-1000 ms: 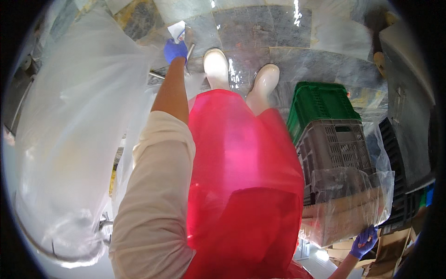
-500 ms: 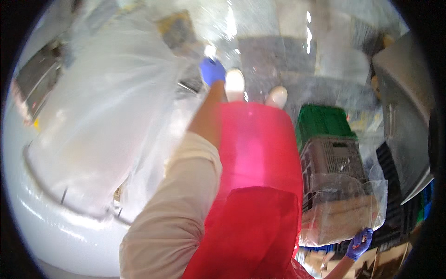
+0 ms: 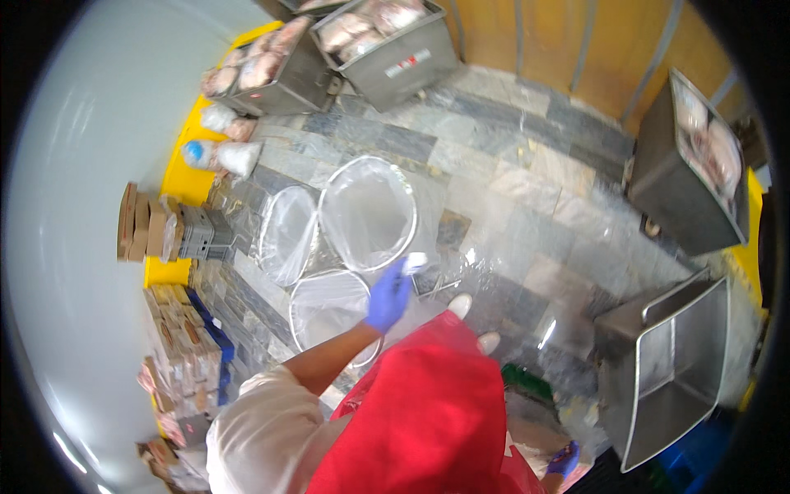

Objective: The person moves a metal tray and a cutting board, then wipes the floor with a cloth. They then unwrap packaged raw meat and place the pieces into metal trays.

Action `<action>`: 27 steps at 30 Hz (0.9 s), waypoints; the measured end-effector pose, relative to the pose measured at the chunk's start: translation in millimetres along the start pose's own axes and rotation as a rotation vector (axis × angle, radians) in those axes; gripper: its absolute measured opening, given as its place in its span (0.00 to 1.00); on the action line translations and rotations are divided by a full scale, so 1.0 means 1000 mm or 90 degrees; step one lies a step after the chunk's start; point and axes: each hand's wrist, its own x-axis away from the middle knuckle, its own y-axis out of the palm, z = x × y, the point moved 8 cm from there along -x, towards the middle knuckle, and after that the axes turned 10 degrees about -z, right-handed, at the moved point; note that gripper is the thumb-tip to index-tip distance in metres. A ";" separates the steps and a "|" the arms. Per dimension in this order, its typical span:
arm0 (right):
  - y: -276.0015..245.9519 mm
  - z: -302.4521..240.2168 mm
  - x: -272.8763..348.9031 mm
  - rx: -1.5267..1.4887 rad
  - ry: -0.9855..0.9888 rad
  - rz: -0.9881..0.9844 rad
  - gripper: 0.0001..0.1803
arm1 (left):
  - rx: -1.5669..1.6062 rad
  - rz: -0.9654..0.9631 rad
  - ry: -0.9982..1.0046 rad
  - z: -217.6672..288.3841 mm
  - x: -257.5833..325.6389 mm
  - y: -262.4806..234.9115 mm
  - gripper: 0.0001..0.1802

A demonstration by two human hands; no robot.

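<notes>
My left hand (image 3: 388, 298), in a blue glove, is closed around a small white object (image 3: 415, 263) whose kind I cannot make out. It is in front of me, over the rims of hoop stands lined with clear plastic bags: a large one (image 3: 415, 216) ahead, a nearer one (image 3: 298, 298) beside my wrist and a third (image 3: 264, 239) to the left. At the lower right, my right hand (image 3: 564, 459), also blue-gloved, is curled at a plastic-covered brown load (image 3: 531, 428) by my side. What its fingers grip is hidden.
Steel tubs of pale bagged goods stand at the back (image 3: 403, 70) and far right (image 3: 687, 185). A steel tub (image 3: 658, 370) with a bare interior is at right. Stacked cartons (image 3: 181, 346) and a grey crate (image 3: 197, 232) line the left wall. A green crate (image 3: 527, 381) is near my feet.
The view has swung up and widened, bringing the hoop stands, tubs and wall into sight. My left hand still holds the white object; my right hand remains at the plastic-covered load.
</notes>
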 end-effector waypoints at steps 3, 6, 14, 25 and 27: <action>0.002 0.001 -0.003 0.018 0.009 0.035 0.12 | -0.091 0.179 -0.074 -0.039 0.033 -0.079 0.21; 0.003 -0.009 -0.031 0.077 0.055 -0.003 0.11 | -0.234 0.307 -0.151 -0.139 0.099 -0.119 0.26; 0.043 -0.055 -0.089 0.109 0.072 -0.091 0.09 | -0.166 -0.131 -0.440 -0.284 0.131 -0.042 0.26; 0.076 -0.067 -0.100 0.044 0.055 -0.113 0.06 | -0.139 0.412 -0.136 -0.056 -0.020 -0.112 0.14; 0.068 -0.066 -0.088 0.068 0.023 -0.109 0.05 | -0.103 0.400 -0.037 -0.010 -0.090 -0.098 0.13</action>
